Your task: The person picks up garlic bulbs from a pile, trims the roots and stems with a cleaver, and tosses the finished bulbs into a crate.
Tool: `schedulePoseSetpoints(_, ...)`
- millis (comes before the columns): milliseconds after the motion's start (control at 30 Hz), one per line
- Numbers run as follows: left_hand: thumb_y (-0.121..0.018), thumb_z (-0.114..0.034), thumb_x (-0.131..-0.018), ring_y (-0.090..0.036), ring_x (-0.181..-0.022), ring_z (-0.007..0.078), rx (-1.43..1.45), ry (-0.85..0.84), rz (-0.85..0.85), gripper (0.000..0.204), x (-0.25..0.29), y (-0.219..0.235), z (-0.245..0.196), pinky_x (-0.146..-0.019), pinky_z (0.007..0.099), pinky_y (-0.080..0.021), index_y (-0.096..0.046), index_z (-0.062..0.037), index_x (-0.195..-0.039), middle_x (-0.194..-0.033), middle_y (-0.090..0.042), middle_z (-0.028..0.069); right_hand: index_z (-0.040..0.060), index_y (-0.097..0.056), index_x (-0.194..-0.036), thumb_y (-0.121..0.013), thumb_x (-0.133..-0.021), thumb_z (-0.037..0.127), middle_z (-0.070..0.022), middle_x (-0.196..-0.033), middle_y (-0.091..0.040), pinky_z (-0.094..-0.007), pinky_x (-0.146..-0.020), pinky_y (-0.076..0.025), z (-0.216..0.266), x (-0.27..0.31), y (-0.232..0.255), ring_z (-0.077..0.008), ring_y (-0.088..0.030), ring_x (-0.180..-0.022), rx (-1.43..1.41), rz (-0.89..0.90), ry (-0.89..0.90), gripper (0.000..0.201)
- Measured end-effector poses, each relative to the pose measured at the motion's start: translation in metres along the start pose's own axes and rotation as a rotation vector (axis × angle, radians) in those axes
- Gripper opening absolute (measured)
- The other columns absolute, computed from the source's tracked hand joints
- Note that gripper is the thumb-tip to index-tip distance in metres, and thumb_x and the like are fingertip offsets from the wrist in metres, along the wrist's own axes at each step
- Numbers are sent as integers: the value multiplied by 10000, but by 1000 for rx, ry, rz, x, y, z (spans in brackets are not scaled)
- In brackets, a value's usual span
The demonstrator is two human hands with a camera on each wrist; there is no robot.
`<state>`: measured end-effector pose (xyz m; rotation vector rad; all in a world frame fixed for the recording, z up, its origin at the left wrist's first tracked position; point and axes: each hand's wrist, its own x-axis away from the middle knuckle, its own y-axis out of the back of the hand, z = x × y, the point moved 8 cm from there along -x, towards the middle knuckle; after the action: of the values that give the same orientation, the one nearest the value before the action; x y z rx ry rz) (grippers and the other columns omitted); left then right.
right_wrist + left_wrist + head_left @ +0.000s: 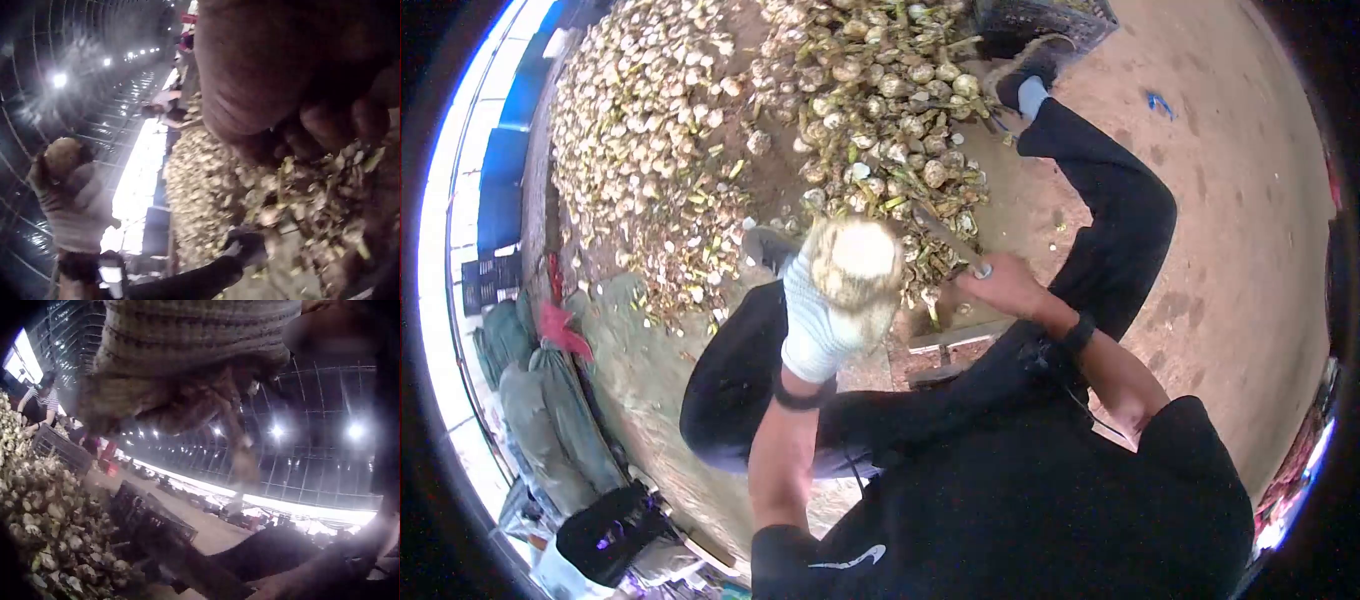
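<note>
A large pale bulb (862, 262) with a white cut face is held up by my gloved left hand (815, 320), fingers round its side. My bare right hand (1008, 285) grips the handle of a long tool (945, 238) that points up and left, apart from the bulb. In the right wrist view, the gloved left hand (75, 215) holds the bulb (61, 156) upright at the left, while the right hand's curled fingers (325, 128) fill the upper right. The left wrist view shows the knitted glove (194, 344) close up, with blurred roots or stem below it.
Heaped bulbs (650, 120) and trimmings cover the ground ahead. A dark crate (1040, 22) stands beyond the right foot. Green sacks (550, 430) lie at the left. Another person (42, 403) bends over the heap. My bent legs (1115, 200) flank the working area.
</note>
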<state>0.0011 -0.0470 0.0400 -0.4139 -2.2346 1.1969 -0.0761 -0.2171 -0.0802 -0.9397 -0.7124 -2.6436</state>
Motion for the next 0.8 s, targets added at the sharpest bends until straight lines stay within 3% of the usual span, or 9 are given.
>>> schedulePoseSetpoints(67,-718,-106,-770,-632,-951,184,-1218,-374,34,412,-4,-13,-30,-813,298,-526,-552,-6,-1134,-1074,-644,105,13,-653,-910,-612,-821,378,-74,-669,-630,-323,-613,-472,37,9,11,-177,-596,-638,-116,-45,-15,378)
schedulePoseSetpoints(100,-765,-240,-749,-634,-939,191,-782,-340,-108,524,-11,14,-21,-817,300,-517,-544,-8,-1164,-1047,-647,91,29,-647,-837,-643,-833,387,-11,-636,-593,-311,-588,-451,47,4,6,-134,-558,-615,-154,-62,102,358)
schedulePoseSetpoints(133,-718,-336,-799,-618,-976,196,-720,-427,11,568,-15,27,-13,-839,326,-513,-509,-9,-1214,-1086,-622,94,29,-647,-837,-643,-833,387,-11,-636,-593,-311,-588,-451,58,6,4,-134,-558,-615,-161,-68,105,358)
schedulePoseSetpoints(200,-629,-578,-797,-591,-871,225,-385,-337,-129,675,-16,29,2,-792,367,-505,-503,-44,-1190,-1006,-598,91,49,-613,-771,-679,-823,363,19,-608,-563,-291,-538,-426,94,19,-8,-94,-527,-567,-599,35,285,326)
schedulePoseSetpoints(233,-587,-541,-837,-561,-1030,231,-248,-233,29,673,-15,14,7,-880,395,-484,-459,-29,-1254,-1143,-559,115,49,-613,-771,-679,-823,363,19,-608,-563,-291,-538,-426,89,16,-17,-94,-527,-567,-604,35,276,326)
schedulePoseSetpoints(333,-568,-563,-836,-554,-1016,259,-164,-241,-58,657,-13,17,-2,-881,416,-475,-479,-34,-1215,-1125,-561,121,60,-609,-790,-699,-812,375,18,-592,-547,-255,-459,-389,74,-2,-46,-71,-490,-501,-740,161,105,328)
schedulePoseSetpoints(400,-589,-491,-851,-578,-978,282,-269,-309,-50,577,-17,38,-15,-854,438,-495,-485,-35,-1189,-1090,-576,124,66,-597,-792,-703,-812,364,20,-573,-524,-228,-395,-354,78,-6,-12,-62,-464,-448,-850,-90,256,317)
schedulePoseSetpoints(600,-676,-352,-803,-603,-907,223,-332,-147,-117,348,-27,82,-3,-823,436,-511,-569,-118,-1038,-971,-612,37,52,-577,-881,-689,-838,334,31,-608,-488,-218,-377,-348,57,-12,25,-57,-432,-424,-944,-246,169,306)
schedulePoseSetpoints(800,-676,-369,-800,-598,-867,186,-315,-160,-190,332,-38,91,6,-787,374,-509,-580,-141,-1023,-951,-617,14,62,-584,-789,-638,-848,417,35,-606,-480,-219,-374,-334,56,7,-37,-60,-395,-421,-983,135,-39,364)
